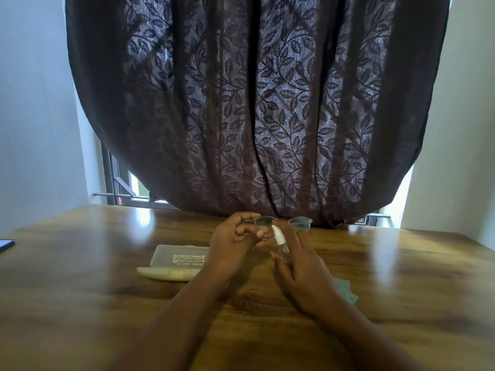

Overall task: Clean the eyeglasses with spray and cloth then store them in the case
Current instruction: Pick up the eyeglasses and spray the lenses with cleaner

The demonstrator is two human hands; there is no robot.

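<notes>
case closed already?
No: the case lies open on the table, its clear lid back, while the left hand holds the eyeglasses up.

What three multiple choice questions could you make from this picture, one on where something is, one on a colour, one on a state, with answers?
1. Where is the case?
A. left of the hands
B. right of the hands
C. hanging on the curtain

2. What colour is the spray bottle's nozzle?
A. red
B. white
C. black

3. What state are the eyeglasses in?
A. shut inside the case
B. lying flat on the table
C. held up above the table

Answers:
1 A: it lies on the table left of the left hand.
2 B: the top shows white in the right hand.
3 C: the left hand holds them raised.
</notes>
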